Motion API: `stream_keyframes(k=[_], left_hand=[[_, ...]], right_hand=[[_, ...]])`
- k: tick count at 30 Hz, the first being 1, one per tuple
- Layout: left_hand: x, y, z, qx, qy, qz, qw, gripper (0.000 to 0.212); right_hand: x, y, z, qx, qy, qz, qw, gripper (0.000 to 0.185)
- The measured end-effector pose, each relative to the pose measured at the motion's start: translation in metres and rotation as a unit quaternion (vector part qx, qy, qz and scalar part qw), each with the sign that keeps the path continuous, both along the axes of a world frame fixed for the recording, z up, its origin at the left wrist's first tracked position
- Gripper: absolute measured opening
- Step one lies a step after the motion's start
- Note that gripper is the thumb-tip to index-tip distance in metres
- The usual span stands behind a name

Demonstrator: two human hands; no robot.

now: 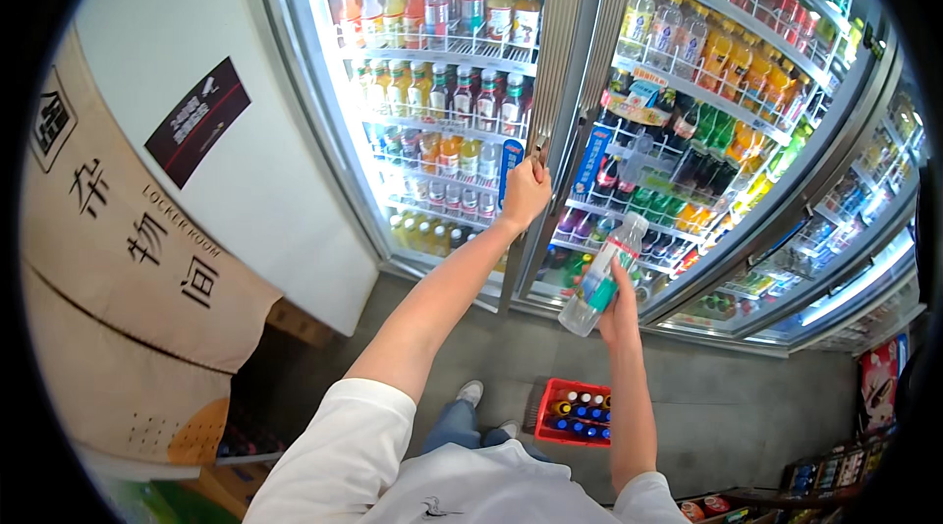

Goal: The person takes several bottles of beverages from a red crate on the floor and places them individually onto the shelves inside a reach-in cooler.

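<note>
My left hand is closed around the door handle of the left glass-door drinks cooler. In my right hand is a clear plastic bottle with a white, red and teal label, tilted in front of the neighbouring cooler door. Behind my left hand, shelves hold rows of bottled drinks. A red plastic crate holding several bottles with blue, white and yellow caps stands on the floor by my feet.
More glass-door coolers run to the right. A white wall panel and a beige fabric curtain bearing writing are at left. Low shelves with packaged goods stand at lower right.
</note>
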State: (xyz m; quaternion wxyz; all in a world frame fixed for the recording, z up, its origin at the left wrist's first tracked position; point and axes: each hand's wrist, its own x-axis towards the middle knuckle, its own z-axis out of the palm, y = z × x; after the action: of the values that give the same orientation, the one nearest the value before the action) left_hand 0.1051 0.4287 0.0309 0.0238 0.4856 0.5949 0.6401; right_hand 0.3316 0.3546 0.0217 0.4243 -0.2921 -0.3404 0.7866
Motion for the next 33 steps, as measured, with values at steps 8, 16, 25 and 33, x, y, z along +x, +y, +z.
stream_keyframes(k=[8,16,25,33], left_hand=[[-0.008,-0.06,-0.009,-0.071,0.069,0.021,0.995,0.011],[0.007,-0.136,-0.031,-0.06,0.036,0.047,0.996,0.013],[-0.001,-0.218,-0.031,-0.028,-0.071,0.018,0.997,0.019],[-0.03,-0.302,-0.035,0.002,-0.165,-0.002,0.986,0.024]], right_hand=[[-0.005,-0.013,0.015,0.016,0.075,0.091,0.993,0.04],[-0.035,0.002,0.029,0.067,0.066,0.108,0.99,0.05],[-0.115,-0.019,0.043,0.131,0.021,0.083,0.988,0.03],[-0.137,-0.087,0.031,0.147,-0.006,0.156,0.977,0.037]])
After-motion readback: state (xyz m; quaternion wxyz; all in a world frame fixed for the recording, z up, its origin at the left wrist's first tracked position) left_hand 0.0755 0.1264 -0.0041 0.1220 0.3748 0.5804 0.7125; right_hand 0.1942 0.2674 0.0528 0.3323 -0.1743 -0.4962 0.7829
